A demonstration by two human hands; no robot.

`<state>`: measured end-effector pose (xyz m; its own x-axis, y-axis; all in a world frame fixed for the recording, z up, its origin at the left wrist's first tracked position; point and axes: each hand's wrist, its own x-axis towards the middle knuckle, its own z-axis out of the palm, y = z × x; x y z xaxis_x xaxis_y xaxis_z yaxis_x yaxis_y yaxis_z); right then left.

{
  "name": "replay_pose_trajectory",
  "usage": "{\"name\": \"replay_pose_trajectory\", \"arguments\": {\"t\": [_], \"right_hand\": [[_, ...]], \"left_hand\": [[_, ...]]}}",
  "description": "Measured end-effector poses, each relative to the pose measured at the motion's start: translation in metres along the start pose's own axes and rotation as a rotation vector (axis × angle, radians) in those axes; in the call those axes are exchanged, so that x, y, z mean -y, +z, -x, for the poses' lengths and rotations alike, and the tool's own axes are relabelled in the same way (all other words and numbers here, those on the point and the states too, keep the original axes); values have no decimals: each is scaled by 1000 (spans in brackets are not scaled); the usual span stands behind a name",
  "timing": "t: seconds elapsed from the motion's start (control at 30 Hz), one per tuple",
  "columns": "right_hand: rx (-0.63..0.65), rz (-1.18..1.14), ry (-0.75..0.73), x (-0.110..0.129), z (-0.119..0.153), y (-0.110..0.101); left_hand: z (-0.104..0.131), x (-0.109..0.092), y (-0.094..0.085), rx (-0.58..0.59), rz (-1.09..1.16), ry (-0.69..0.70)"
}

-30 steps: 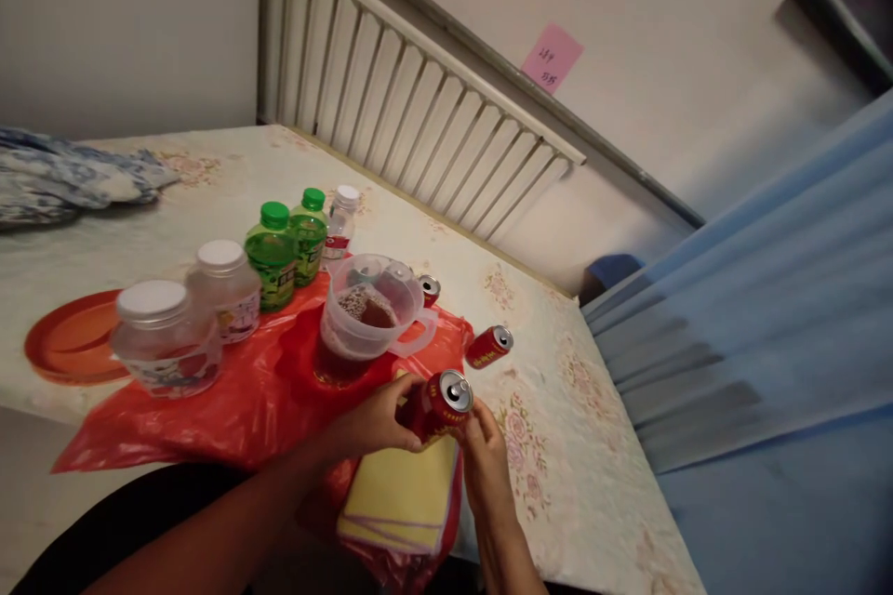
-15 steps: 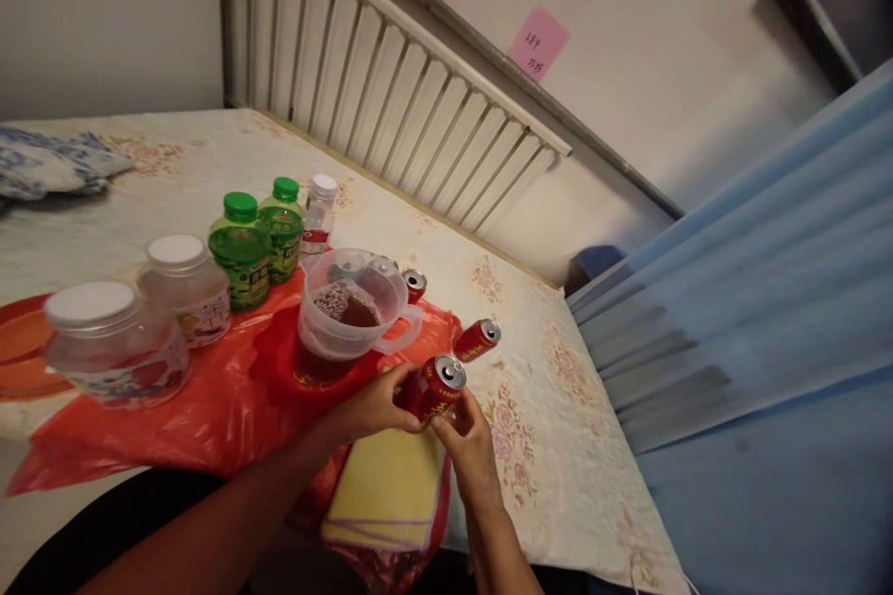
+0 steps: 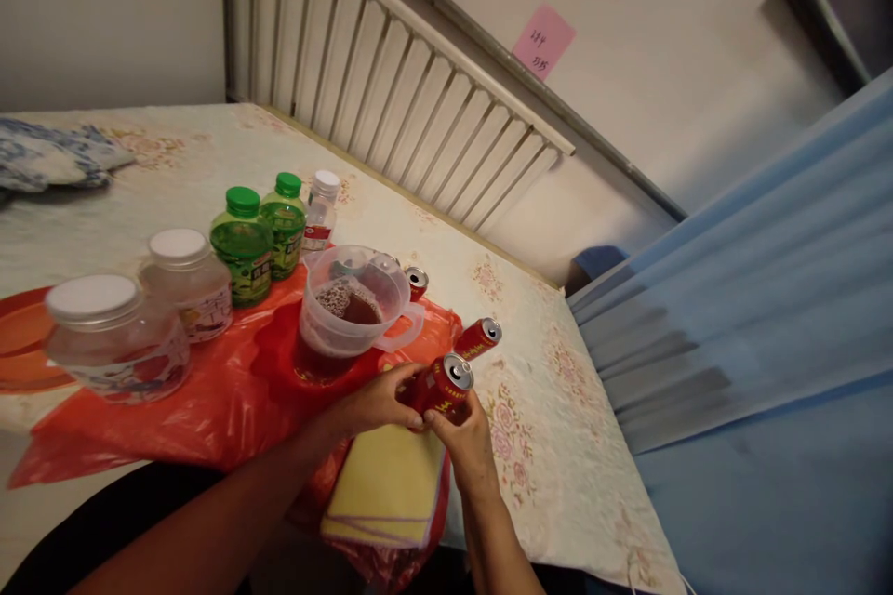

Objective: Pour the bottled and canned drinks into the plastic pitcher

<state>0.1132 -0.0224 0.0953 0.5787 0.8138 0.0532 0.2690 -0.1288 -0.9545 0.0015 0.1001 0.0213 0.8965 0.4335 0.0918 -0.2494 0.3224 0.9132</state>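
Between my two hands is a red drink can [image 3: 446, 389], its top opened and tilted a little to the right. My left hand [image 3: 382, 402] closes on its left side, and my right hand [image 3: 469, 446] grips it from the right and below. Under the hands lies a folded yellow cloth [image 3: 387, 488]. Just left stands a clear plastic jug [image 3: 335, 339] holding dark, foamy liquid, with its handle toward the can. Another opened red can [image 3: 478, 338] lies tilted behind the held one, and one more red can [image 3: 417, 283] shows behind the jug.
Two white-lidded jars [image 3: 115, 344], two green-capped bottles [image 3: 241, 251] and a white-capped clear bottle [image 3: 322, 209] line the left side. Red plastic sheeting [image 3: 160, 428] lies beneath several of them. A radiator [image 3: 411, 84] runs behind the floral tablecloth; a blue curtain [image 3: 732, 316] hangs at right.
The held can has shifted slightly to the right and tilts a bit more that way, with both hands still around it. The other things stand as before.
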Motion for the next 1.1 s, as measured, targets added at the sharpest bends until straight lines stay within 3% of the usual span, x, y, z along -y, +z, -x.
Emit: {"name": "replay_pose_trajectory", "arguments": {"t": [0.13, 0.27, 0.53, 0.7, 1.1], "right_hand": [[-35, -45, -6, 0, -2, -1], [-88, -69, 12, 5, -4, -3], [-119, -114, 12, 3, -5, -6], [-130, -119, 9, -4, -6, -8], [-24, -154, -21, -3, 0, -16]], "left_hand": [[1, -4, 6, 65, 150, 20], [2, -5, 9, 54, 236, 29], [1, 2, 9, 8, 288, 22], [0, 4, 10, 48, 301, 72], [4, 0, 9, 72, 338, 43]]}}
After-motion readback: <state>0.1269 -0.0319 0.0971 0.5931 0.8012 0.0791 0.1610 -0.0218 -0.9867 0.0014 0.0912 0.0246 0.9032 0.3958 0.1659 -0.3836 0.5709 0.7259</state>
